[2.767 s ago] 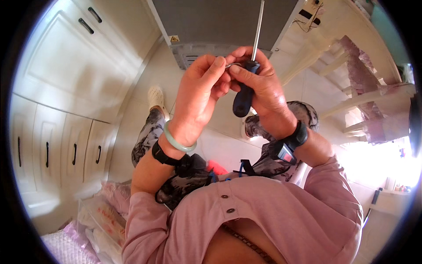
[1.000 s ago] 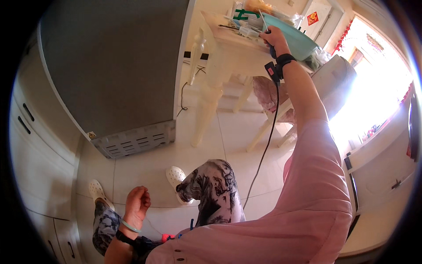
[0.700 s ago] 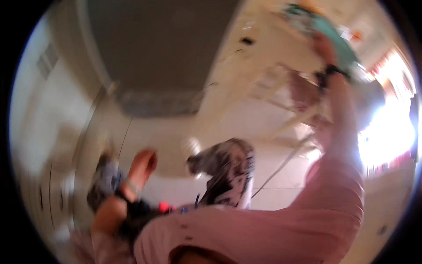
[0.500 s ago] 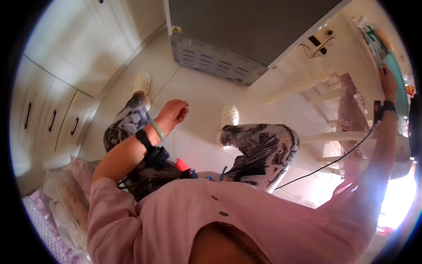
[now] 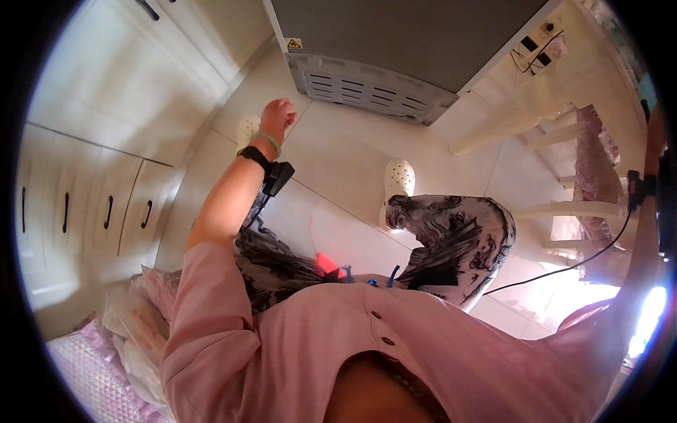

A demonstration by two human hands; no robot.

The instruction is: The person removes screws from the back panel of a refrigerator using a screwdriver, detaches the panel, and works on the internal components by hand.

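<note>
My left hand (image 5: 277,116) is raised in front of the grey appliance's slotted lower panel (image 5: 370,93), with its fingers curled; whether they hold anything is hidden. A watch strap and a pale bangle circle that wrist, with a small black device (image 5: 278,178) beside them. My right hand (image 5: 654,135) is stretched out to the far right rim beside the white table (image 5: 610,49), mostly cut off, so its fingers and anything in them are out of sight. A black cable (image 5: 564,265) hangs from the device on that wrist.
White cabinets (image 5: 106,92) line the left. A white chair (image 5: 557,210) with pink padded fabric (image 5: 592,144) stands at the right. Bagged bedding (image 5: 99,359) lies at the lower left. Power strips and wires (image 5: 536,60) sit behind the appliance. My feet in white clogs (image 5: 398,180) rest on the tiles.
Earlier both hands held a screwdriver together; then my right hand carried it to the table. My left hand has since risen toward the appliance, while the view has swung down and leftward.
</note>
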